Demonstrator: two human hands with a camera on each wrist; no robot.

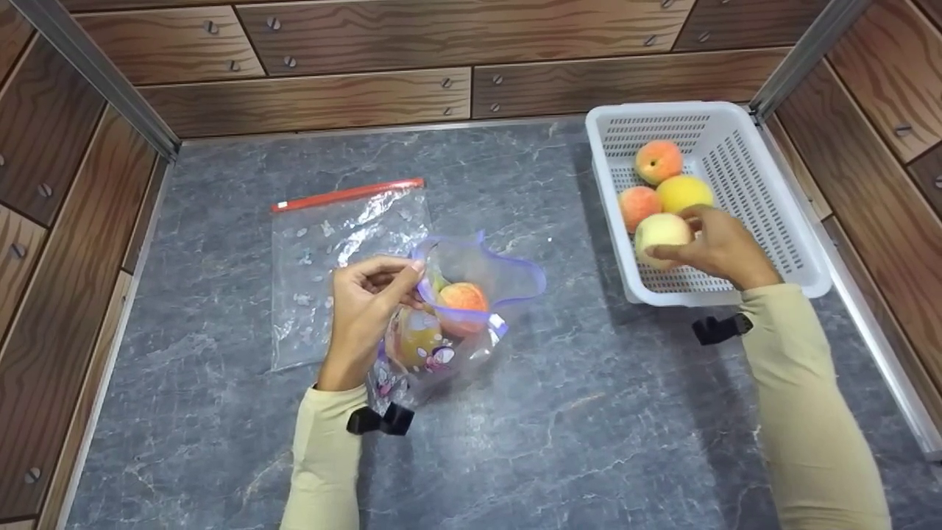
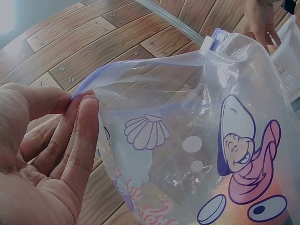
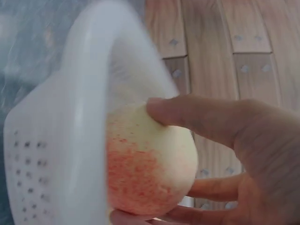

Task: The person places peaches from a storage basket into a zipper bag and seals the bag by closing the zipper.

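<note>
My left hand (image 1: 372, 309) pinches the purple-edged rim of a clear zip bag (image 2: 183, 117) between thumb and fingers, and the bag's mouth gapes. Inside the bag sit an orange-red peach (image 1: 464, 305) and a yellowish fruit (image 1: 418, 342), partly behind printed cartoon figures. Over at the right, my right hand (image 1: 725, 246) grips a pale peach (image 1: 662, 237) within the white basket (image 1: 798, 246). In the right wrist view that peach (image 3: 152, 164) shows a red blush, with the thumb on top and fingers beneath; the basket's wall hides its left side.
Two orange peaches (image 1: 659, 162) and a yellow fruit (image 1: 684, 193) lie in the basket. A flat clear bag with a red zip strip (image 1: 349, 195) lies behind my left hand on the grey marbled table (image 1: 574, 442). Wood-patterned walls (image 1: 353, 96) border the table.
</note>
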